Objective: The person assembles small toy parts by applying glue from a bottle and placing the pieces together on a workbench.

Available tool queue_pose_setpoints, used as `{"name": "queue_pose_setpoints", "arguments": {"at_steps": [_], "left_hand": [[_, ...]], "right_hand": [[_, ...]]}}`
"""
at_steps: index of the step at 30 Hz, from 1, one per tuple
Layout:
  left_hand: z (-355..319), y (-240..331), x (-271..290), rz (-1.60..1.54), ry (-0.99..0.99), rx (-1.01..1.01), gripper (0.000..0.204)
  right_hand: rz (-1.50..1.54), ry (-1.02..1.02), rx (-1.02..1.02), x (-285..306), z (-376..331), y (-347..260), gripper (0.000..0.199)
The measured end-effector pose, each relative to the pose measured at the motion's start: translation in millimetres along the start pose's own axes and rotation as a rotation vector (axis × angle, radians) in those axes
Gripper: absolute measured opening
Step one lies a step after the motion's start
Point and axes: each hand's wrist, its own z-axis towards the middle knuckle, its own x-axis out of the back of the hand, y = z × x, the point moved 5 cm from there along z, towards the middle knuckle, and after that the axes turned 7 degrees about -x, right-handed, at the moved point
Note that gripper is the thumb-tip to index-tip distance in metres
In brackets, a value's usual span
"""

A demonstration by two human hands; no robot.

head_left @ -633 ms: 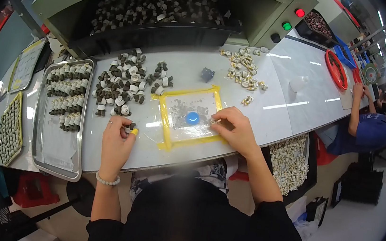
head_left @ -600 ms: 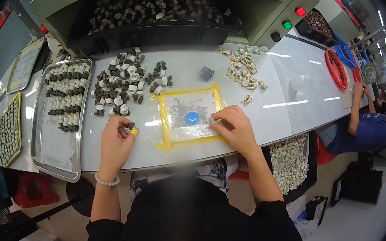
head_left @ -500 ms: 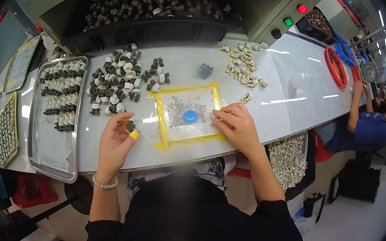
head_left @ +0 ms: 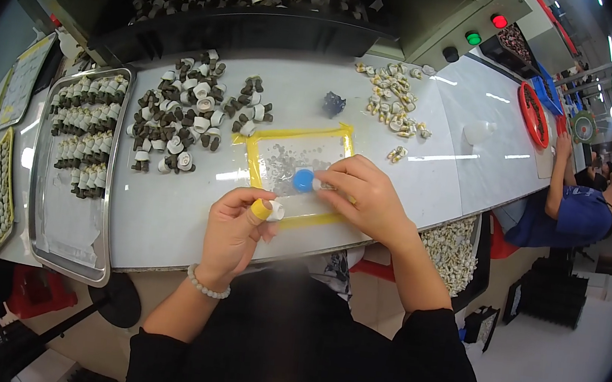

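Note:
My left hand (head_left: 229, 236), with a yellow cover on its thumb, pinches a small white figurine piece (head_left: 275, 212) near the front of a yellow-taped clear sheet (head_left: 253, 161). A small whitish piece (head_left: 317, 184) is pinched in my right hand (head_left: 369, 200); the fingers hide most of it. That piece is right at the edge of a round blue cap-like disc (head_left: 302, 181) on the sheet; I cannot tell whether they touch. Left of the sheet lies a pile of white-and-dark figurine pieces (head_left: 179, 112). Small white-and-yellow pieces (head_left: 392, 95) lie scattered beyond my right hand.
A metal tray (head_left: 116, 169) with rows of assembled figurines stands at left. A machine with a dark bin (head_left: 241, 31) spans the back. A dark blue lump (head_left: 334, 104) and a translucent white object (head_left: 479, 131) rest on the table. A person (head_left: 579, 211) sits at right.
My left hand has moved right to the sheet, the piece now showing its white side. My right hand has shifted slightly left, bringing its piece to the blue disc.

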Motion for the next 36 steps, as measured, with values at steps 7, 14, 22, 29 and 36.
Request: {"name": "queue_pose_setpoints", "arguments": {"at_steps": [7,14,22,29,36], "left_hand": [[-1,1,-9,0.046,0.062,-0.028,0.03],[-3,0,-9,0.075,0.052,-0.041,0.029],[-4,0,-10,0.077,0.089,-0.071,0.028],[-4,1,-9,0.125,0.084,-0.054,0.025],[-2,-2,-8,0.139,0.072,-0.073,0.025]], "right_hand": [[-0.142,-0.07,0.116,-9,15,-12,0.026],[-0.265,-0.148,0.156,-13,21,-19,0.025],[-0.041,-0.066,-0.01,-9,15,-12,0.025],[0.377,0.003,-0.179,-8,0,3,0.026],[0.608,-0.051,-0.259,-10,-7,-6,0.025]]}}
